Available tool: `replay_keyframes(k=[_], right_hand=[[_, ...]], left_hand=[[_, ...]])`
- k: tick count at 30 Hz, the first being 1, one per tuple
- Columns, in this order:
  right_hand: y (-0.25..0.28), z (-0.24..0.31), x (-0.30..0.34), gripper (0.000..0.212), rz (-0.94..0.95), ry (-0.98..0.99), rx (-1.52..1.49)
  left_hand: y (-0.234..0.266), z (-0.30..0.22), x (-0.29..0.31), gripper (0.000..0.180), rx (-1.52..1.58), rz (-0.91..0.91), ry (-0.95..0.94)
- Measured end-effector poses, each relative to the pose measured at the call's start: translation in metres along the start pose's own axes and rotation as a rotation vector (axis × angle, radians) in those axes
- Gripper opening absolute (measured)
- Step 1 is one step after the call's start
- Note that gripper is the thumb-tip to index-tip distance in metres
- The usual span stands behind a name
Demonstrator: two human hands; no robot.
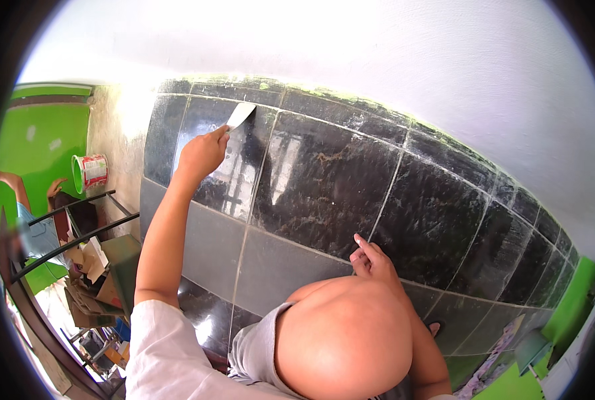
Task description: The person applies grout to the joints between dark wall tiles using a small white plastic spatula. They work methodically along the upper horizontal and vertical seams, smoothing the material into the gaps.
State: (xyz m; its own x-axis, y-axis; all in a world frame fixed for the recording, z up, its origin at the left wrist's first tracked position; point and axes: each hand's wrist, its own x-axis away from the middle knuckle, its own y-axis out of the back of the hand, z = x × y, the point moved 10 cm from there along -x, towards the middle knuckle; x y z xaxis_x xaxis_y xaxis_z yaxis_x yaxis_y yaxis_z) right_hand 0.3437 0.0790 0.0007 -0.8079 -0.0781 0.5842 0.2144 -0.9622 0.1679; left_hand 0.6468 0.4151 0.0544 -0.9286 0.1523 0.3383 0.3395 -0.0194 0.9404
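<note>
My left hand (204,155) is closed around the handle of a putty knife (242,115). The broad, pale blade angles up and to the right over the glossy black tiles (324,180), close to the light grout line below the top tile row. Whether the blade's edge touches the tile I cannot tell. In front of my bare bent knee (344,333), my right hand (375,260) has its index finger stretched out and the other fingers partly curled. Nothing shows in it. Pale and yellow-green smears run along the tiles' upper border.
A white wall (377,47) rises beyond the tiles. At left are a red-and-white bucket (96,171), a dark metal frame (77,241), cardboard boxes (97,287) and another person's arm (14,187) by a green wall (41,140). A green rounded object (532,350) stands lower right.
</note>
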Motion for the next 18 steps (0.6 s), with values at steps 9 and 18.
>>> replay_keyframes(k=[9, 18], right_hand=[[-0.026, -0.010, 0.012, 0.052, 0.085, -0.062, 0.042], [-0.031, 0.003, 0.007, 0.051, 0.082, -0.006, 0.042]], left_hand=[[-0.005, 0.015, 0.047, 0.037, -0.012, 0.089, -0.007], [-0.015, 0.026, 0.049, 0.038, -0.030, 0.150, -0.014]])
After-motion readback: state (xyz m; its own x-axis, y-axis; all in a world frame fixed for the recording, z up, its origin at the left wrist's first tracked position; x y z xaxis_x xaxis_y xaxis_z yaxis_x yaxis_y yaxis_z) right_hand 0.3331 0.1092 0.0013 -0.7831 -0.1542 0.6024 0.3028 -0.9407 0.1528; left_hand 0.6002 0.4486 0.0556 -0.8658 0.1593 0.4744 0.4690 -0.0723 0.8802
